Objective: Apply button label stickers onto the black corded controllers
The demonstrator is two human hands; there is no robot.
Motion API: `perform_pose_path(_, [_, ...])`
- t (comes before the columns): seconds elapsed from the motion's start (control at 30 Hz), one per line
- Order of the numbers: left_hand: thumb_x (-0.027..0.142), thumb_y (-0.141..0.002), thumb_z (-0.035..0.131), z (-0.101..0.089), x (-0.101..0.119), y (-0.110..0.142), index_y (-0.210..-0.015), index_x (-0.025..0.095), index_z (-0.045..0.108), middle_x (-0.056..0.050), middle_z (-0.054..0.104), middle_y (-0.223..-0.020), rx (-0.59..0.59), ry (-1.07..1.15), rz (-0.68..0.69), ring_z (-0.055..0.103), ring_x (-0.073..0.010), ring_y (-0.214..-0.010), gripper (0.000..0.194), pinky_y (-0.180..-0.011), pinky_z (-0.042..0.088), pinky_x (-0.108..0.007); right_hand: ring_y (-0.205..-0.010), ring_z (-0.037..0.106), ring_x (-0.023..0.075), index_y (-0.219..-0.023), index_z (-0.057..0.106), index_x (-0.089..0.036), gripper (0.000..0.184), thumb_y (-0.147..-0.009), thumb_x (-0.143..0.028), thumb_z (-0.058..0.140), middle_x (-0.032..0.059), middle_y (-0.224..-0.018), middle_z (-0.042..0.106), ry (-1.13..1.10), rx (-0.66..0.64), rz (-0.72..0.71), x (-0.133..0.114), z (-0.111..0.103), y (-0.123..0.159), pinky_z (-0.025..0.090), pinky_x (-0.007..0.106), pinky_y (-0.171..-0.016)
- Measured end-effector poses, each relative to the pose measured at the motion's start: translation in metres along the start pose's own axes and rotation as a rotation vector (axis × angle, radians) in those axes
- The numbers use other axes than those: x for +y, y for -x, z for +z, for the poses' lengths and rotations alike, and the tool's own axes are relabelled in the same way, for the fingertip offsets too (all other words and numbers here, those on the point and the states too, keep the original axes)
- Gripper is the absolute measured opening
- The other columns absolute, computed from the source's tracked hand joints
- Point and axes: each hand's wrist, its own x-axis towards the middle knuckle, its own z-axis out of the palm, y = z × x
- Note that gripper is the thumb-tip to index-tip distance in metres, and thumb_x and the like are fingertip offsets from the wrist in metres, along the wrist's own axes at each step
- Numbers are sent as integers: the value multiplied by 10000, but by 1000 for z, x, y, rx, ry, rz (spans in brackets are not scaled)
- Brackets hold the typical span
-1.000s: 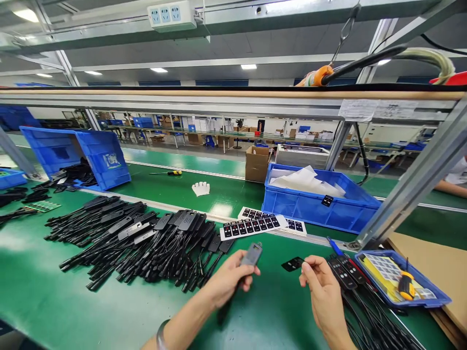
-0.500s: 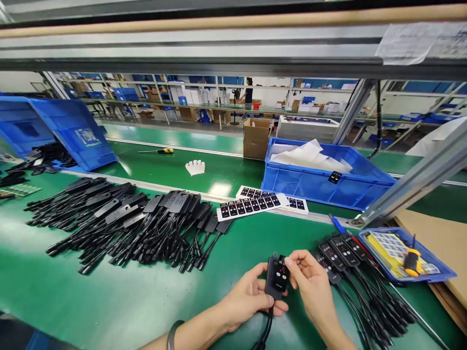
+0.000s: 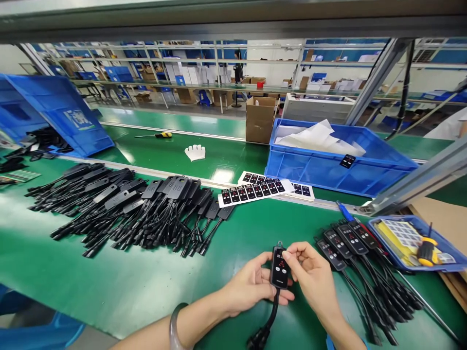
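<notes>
My left hand [image 3: 251, 284] is wrapped round a small black controller [image 3: 279, 268] whose cable hangs down toward me. My right hand [image 3: 312, 277] pinches the controller's front face near its top, fingers pressed on the black label with red marks. Both hands hover just above the green mat [image 3: 127, 287]. A large heap of black cabled controllers without labels [image 3: 131, 211] lies to the left. A smaller row of labelled controllers [image 3: 350, 240] lies right of my right hand. White sheets of black labels [image 3: 255, 189] rest beyond my hands.
A blue crate with white paper [image 3: 339, 165] stands at the back right. A small blue tray [image 3: 419, 240] with a yellow-handled tool sits at the right. A tipped blue bin [image 3: 62, 114], a white glove [image 3: 195, 152], a screwdriver [image 3: 156, 135] and a cardboard box [image 3: 260, 119] lie beyond.
A second ago my right hand held a loose label apart from the controller in my left. Now the label lies on the controller's face, both hands together. The view has tilted down.
</notes>
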Motion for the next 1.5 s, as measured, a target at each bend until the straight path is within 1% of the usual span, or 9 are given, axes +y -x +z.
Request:
perform_pose_path(0.27, [268,-755,727,-2,-5,0,-1215,193,477,-119,684,-1003,-30,-18,47,699,-244,-858,529,-779,536,-346,-495,482,101,-779,603,-182,301,-714,-445,732,-17,-640,521,-32,14,79,-1,2,3,420,183,-387])
perform_pose_path(0.7, [369,-758,722,-1,-6,2,-1239,210,445,-72,648,-927,-22,-125,72,688,-254,-899,578,-806,530,-353,-489,484,95,-754,606,-182,273,-710,-419,734,-21,-617,524,-10,53,52,-2,2,4,416,179,-396])
perform_pose_path(0.9, [367,-788,690,0,-6,2,-1279,203,416,-99,651,-966,-17,-177,78,678,-267,-932,585,-821,529,-366,-495,475,99,-765,600,-182,279,-720,-429,723,-21,-624,521,4,53,62,1,2,4,418,188,-407])
perform_pose_path(1.1, [296,-794,681,1,-4,2,-1228,191,442,-96,675,-936,-19,-156,82,690,-242,-895,507,-802,533,-337,-529,471,106,-810,567,-189,279,-740,-423,702,-24,-659,479,32,53,52,8,3,3,439,190,-412])
perform_pose_path(1.2, [266,-783,673,1,-2,0,-1171,182,466,-80,689,-876,-3,-101,52,702,-228,-833,448,-772,537,-329,-565,493,118,-939,534,-207,328,-735,-399,705,-31,-702,471,49,47,39,10,4,1,448,192,-420])
perform_pose_path(1.27, [314,-803,633,0,0,-1,-1127,178,477,-85,689,-886,20,-51,36,706,-235,-798,384,-749,543,-350,-616,529,134,-1055,495,-222,397,-750,-390,685,-25,-749,498,52,-1,37,11,5,0,476,207,-462])
perform_pose_path(1.37, [412,-845,551,-1,1,-2,-1078,168,484,-101,683,-911,68,-6,24,706,-236,-738,344,-709,547,-374,-733,581,169,-1119,506,-216,393,-790,-396,625,19,-857,572,102,-135,48,14,5,-1,526,263,-580])
perform_pose_path(1.43, [444,-858,520,-2,1,-3,-1051,161,488,-104,681,-906,106,2,38,700,-220,-698,344,-674,548,-362,-794,596,190,-1176,513,-214,434,-785,-366,625,48,-938,608,156,-213,47,16,6,0,540,307,-663])
perform_pose_path(1.5, [449,-862,515,-3,1,-4,-1022,159,490,-104,680,-892,137,18,77,692,-215,-709,332,-635,541,-327,-860,607,205,-1253,489,-230,543,-745,-306,666,63,-1044,618,178,-268,42,17,7,3,540,342,-749])
